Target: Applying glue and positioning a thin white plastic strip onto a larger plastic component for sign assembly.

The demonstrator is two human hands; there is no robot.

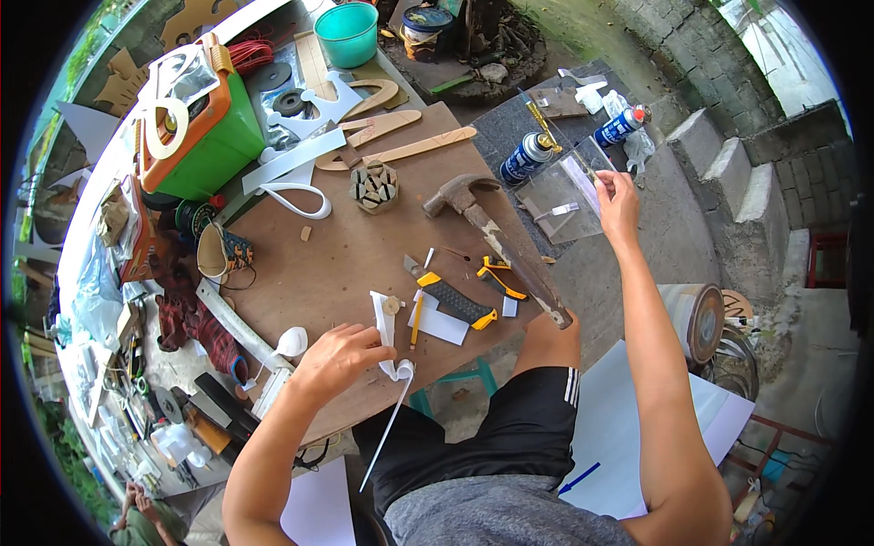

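At the table's near edge my left hand bends its fingers down onto a white cut piece with a curled end. A thin white strip hangs from that end past the table edge. Out to the right, my right hand pinches a clear plastic bag at its edge; small pale items show in it. Beside the left hand lie a yellow pencil, a black and yellow utility knife, white scraps and a small yellow-handled tool. A worn claw hammer rests across the table's right side.
Two blue spray cans stand on a low grey surface at the right. A green and orange box, a teal bucket and wooden cutouts fill the far left. Tools crowd the left side. Another person is at lower left.
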